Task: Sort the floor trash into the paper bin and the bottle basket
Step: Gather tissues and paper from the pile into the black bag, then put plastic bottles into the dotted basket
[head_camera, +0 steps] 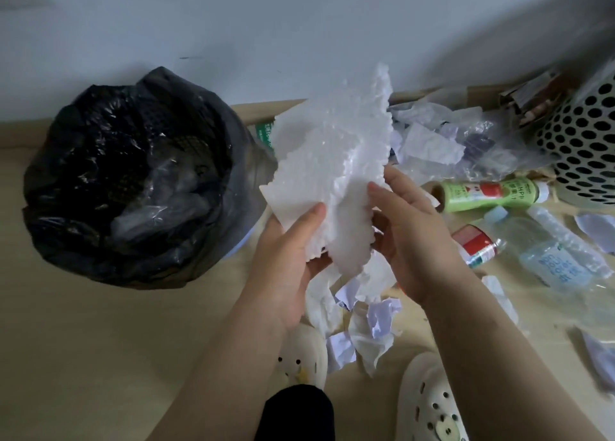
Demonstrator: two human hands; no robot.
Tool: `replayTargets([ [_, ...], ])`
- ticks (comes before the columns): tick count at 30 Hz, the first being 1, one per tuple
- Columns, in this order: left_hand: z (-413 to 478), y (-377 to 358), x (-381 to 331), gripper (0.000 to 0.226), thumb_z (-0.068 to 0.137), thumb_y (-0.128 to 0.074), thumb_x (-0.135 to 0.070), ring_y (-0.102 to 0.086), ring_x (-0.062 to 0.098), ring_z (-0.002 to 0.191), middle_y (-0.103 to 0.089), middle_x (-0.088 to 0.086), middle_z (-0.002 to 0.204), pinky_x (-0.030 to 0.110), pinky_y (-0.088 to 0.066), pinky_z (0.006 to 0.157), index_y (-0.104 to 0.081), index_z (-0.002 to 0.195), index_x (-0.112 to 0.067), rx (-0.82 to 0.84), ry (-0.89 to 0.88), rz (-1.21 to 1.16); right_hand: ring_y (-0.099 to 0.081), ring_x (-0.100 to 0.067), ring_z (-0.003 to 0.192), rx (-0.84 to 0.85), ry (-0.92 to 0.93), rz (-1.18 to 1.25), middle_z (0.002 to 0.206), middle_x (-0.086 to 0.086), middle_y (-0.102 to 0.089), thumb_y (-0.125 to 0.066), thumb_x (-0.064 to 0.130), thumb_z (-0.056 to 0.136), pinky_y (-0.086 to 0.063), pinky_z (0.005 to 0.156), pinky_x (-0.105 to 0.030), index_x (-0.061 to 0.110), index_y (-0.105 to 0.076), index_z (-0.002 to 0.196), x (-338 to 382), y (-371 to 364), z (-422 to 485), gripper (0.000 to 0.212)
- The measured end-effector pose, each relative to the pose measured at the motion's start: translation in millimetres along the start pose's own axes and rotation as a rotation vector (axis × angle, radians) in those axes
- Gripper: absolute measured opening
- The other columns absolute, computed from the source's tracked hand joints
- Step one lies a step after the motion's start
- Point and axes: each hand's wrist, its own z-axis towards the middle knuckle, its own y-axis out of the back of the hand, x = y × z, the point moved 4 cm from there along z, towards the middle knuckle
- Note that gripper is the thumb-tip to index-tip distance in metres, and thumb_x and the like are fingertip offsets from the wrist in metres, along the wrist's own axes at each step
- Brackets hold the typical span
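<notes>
Both hands hold up a large crumpled sheet of white tissue paper (329, 161) in the middle of the view. My left hand (289, 254) pinches its lower left edge with the thumb on top. My right hand (409, 237) grips its lower right edge. The paper bin (233, 161), lined with a black bag, stands to the left and holds clear plastic scraps. The white perforated bottle basket (589, 147) stands at the far right. A green-labelled bottle (492, 192), a red-labelled bottle (479, 244) and a clear bottle (549, 254) lie on the floor beside it.
Crumpled white paper scraps (366, 327) lie on the wooden floor below my hands, and more paper and clear plastic (442, 141) pile up against the wall. Cardboard pieces (529, 98) lean by the basket. My white clogs (429, 404) show at the bottom.
</notes>
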Motion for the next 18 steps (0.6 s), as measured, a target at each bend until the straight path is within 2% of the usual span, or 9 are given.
replayTargets([
  [2,-1,7,-19,0.035,0.087,-0.059,-0.019,-0.069,0.011,0.092,-0.071,-0.008,0.105,0.029,-0.058,0.066,-0.058,0.122,-0.025,-0.075,-0.088,-0.037,-0.066,-0.018,0.092,0.001,0.013,0.009,0.11,0.0,-0.068,-0.045,0.024,0.096,-0.056,0.075,-0.029,0.03,-0.054,0.124,5,-10,3,0.03],
  [5,-2,25,-49,0.026,0.087,-0.06,-0.022,-0.07,0.01,0.086,-0.072,-0.009,0.098,0.028,-0.058,0.065,-0.061,0.112,-0.028,-0.204,-0.19,-0.136,-0.067,-0.022,0.094,-0.034,0.04,0.023,0.103,0.0,-0.07,-0.049,0.026,0.094,-0.055,0.081,-0.033,0.038,-0.056,0.107,8,-17,4,0.019],
  [7,-2,43,-69,0.028,0.088,-0.059,-0.025,-0.069,0.01,0.086,-0.07,-0.008,0.102,0.026,-0.057,0.065,-0.059,0.116,-0.027,-0.323,-0.247,-0.211,-0.066,-0.023,0.091,-0.051,0.02,0.006,0.098,-0.001,-0.07,-0.051,0.023,0.093,-0.054,0.08,-0.033,0.036,-0.057,0.103,2,-18,3,0.018],
  [10,-3,74,-85,0.036,0.088,-0.059,-0.031,-0.061,0.013,0.082,-0.063,-0.002,0.108,0.027,-0.053,0.063,-0.055,0.123,-0.022,-0.489,-0.211,-0.323,-0.066,-0.024,0.09,-0.052,-0.021,-0.028,0.095,-0.001,-0.07,-0.053,0.02,0.092,-0.053,0.08,-0.035,0.035,-0.059,0.1,-7,-22,1,0.018],
  [13,-5,82,-78,0.036,0.091,-0.054,-0.033,-0.059,0.02,0.088,-0.054,0.009,0.11,0.033,-0.051,0.063,-0.047,0.117,-0.009,-0.48,-0.066,-0.476,-0.066,-0.023,0.087,-0.076,-0.05,-0.02,0.092,-0.002,-0.07,-0.052,0.019,0.092,-0.053,0.079,-0.034,0.033,-0.059,0.097,-12,-20,0,0.016],
  [15,-7,77,-72,0.034,0.093,-0.051,-0.033,-0.06,0.026,0.095,-0.054,0.016,0.112,0.037,-0.052,0.07,-0.043,0.112,-0.005,-0.439,-0.011,-0.494,-0.065,-0.023,0.085,-0.09,-0.063,-0.031,0.091,-0.002,-0.069,-0.051,0.018,0.093,-0.052,0.076,-0.033,0.03,-0.059,0.097,-15,-20,0,0.016],
  [18,-11,62,-67,0.027,0.094,-0.05,-0.027,-0.063,0.026,0.093,-0.057,0.016,0.109,0.037,-0.053,0.071,-0.044,0.108,-0.004,-0.355,0.018,-0.467,-0.064,-0.023,0.083,-0.113,-0.089,-0.051,0.091,-0.002,-0.069,-0.05,0.017,0.094,-0.051,0.074,-0.032,0.028,-0.059,0.098,-19,-19,0,0.015],
])
